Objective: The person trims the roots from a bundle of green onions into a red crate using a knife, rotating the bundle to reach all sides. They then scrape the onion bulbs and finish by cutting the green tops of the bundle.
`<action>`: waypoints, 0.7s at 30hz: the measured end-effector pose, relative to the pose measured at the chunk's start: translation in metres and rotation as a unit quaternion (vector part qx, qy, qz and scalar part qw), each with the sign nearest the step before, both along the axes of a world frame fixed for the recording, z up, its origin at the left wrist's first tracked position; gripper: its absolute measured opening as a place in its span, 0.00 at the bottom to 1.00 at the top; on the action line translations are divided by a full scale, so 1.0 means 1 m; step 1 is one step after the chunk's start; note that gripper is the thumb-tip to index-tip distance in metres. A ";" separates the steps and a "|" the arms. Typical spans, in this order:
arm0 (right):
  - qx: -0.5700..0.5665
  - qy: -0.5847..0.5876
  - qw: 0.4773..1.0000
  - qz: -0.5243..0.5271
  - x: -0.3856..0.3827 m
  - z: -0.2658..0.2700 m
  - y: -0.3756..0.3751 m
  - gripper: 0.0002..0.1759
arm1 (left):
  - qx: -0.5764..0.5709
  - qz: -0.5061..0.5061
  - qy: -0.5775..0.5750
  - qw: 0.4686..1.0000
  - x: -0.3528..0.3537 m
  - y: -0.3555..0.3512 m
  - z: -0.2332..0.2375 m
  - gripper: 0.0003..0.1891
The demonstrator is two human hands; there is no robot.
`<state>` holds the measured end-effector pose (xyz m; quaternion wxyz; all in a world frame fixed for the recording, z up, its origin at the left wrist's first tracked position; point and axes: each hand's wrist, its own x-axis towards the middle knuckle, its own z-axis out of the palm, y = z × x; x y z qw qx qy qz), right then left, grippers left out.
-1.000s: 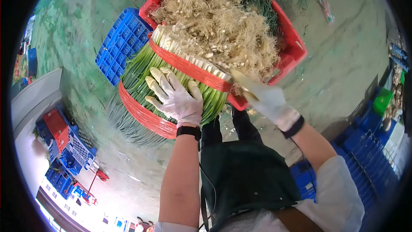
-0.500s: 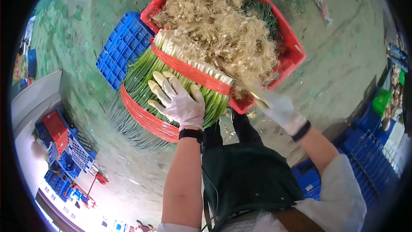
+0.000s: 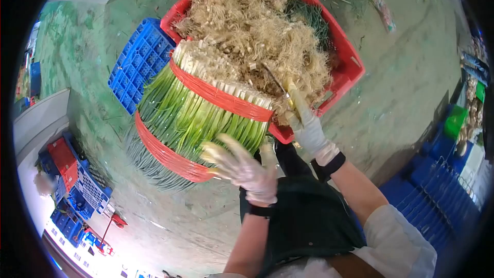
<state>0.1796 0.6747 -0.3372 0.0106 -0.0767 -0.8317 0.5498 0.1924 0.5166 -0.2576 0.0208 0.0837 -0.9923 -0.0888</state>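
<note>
While the right hand (image 3: 309,127) keeps gripping the knife (image 3: 278,83) at the roots, the left hand (image 3: 242,167) has lifted off the green onion bundle (image 3: 195,110), fingers wide. Mid-frame, the bundle leans on the red crate (image 3: 350,59), I think no longer steadied.

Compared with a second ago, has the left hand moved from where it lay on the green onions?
Yes. The left hand has left the middle of the green onions and drawn back toward the person, away from the red crate.

Cut roots (image 3: 257,25) in basket (image 3: 351,62); onion bundle (image 3: 195,118) against its near rim, flat crate (image 3: 136,64) left of both
</note>
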 end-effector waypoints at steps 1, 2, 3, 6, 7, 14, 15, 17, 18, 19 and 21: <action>-0.001 -0.004 1.000 -0.002 0.003 -0.006 -0.003 0.37 | -0.001 -0.018 -0.026 0.999 0.021 0.006 -0.023 0.47; -0.013 0.009 1.000 -0.011 0.005 -0.012 -0.006 0.36 | -0.070 -0.022 -0.007 0.997 0.040 0.005 -0.058 0.45; -0.023 0.023 0.999 -0.021 0.006 -0.015 -0.006 0.36 | -0.069 -0.026 -0.009 0.997 0.041 -0.005 -0.075 0.45; -0.110 -0.066 0.992 -0.012 0.001 -0.002 0.004 0.34 | -0.199 -0.102 0.145 0.964 0.020 -0.035 -0.093 0.43; -0.170 -0.112 0.979 -0.010 -0.005 0.007 0.007 0.34 | -0.197 -0.099 0.186 0.957 0.004 -0.039 -0.087 0.42; -0.101 -0.076 0.990 -0.059 -0.052 0.089 -0.009 0.40 | -0.097 -0.136 0.116 0.979 -0.183 -0.114 0.026 0.33; 0.000 -0.035 0.999 0.004 -0.059 0.093 -0.018 0.41 | -0.108 -0.137 0.123 0.977 -0.209 -0.126 0.029 0.33; 0.088 0.048 0.995 0.005 -0.091 0.093 -0.043 0.38 | -0.066 -0.128 0.073 0.987 -0.249 -0.145 0.027 0.33; 0.085 0.052 0.995 0.003 -0.107 0.094 -0.055 0.38 | -0.072 -0.128 0.080 0.986 -0.259 -0.150 0.024 0.33; 0.083 0.055 0.995 0.000 -0.124 0.095 -0.066 0.38 | -0.065 -0.131 0.069 0.987 -0.267 -0.153 0.020 0.33; 0.102 0.024 0.994 0.023 -0.156 0.098 -0.080 0.38 | -0.061 -0.139 0.056 0.987 -0.275 -0.155 0.019 0.33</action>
